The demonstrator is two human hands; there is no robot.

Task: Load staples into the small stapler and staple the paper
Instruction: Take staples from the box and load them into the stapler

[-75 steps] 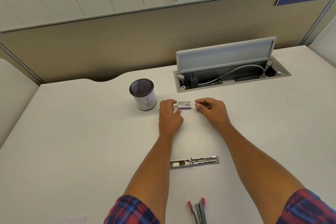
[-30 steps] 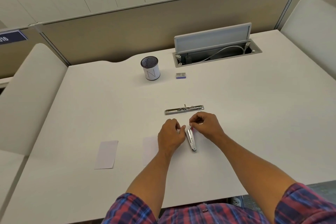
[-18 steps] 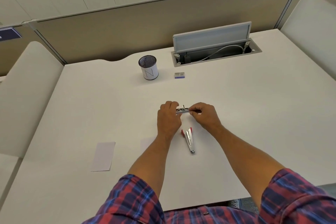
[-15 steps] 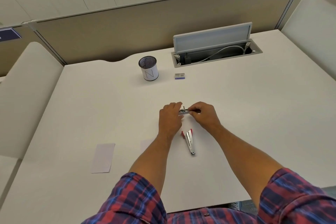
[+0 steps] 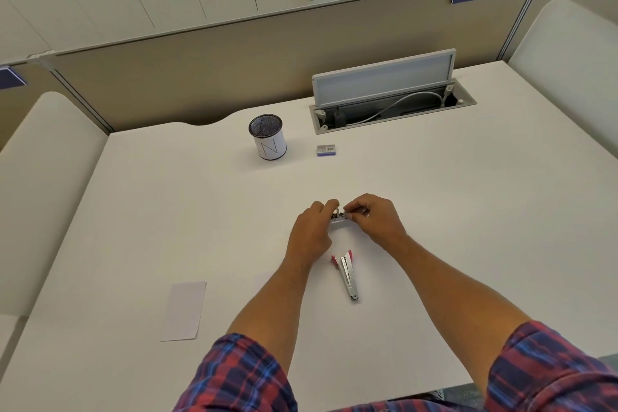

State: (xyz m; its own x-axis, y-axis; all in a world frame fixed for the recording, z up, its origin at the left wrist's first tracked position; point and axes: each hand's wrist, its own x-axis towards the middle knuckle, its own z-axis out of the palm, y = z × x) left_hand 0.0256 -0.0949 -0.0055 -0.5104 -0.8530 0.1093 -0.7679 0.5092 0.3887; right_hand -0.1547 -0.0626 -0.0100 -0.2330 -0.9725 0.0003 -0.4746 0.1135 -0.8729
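The metal staple tray (image 5: pixel 339 218) sits at the desk's centre, pinched between both hands: the left hand (image 5: pixel 311 233) grasps its left end, the right hand (image 5: pixel 376 221) its right end, fingertips nearly meeting over it. At 6 o'clock from it, just beside the left wrist, the pink-tipped stapler body (image 5: pixel 347 274) lies apart. At 8 o'clock lies the paper (image 5: pixel 184 310). At 12 o'clock, well apart, lies the staple box (image 5: pixel 325 150); at 11 o'clock, the mesh cup (image 5: pixel 268 141).

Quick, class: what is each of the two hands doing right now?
Left hand: closed on the metal stapler part.
Right hand: closed on the same part, at its other end.
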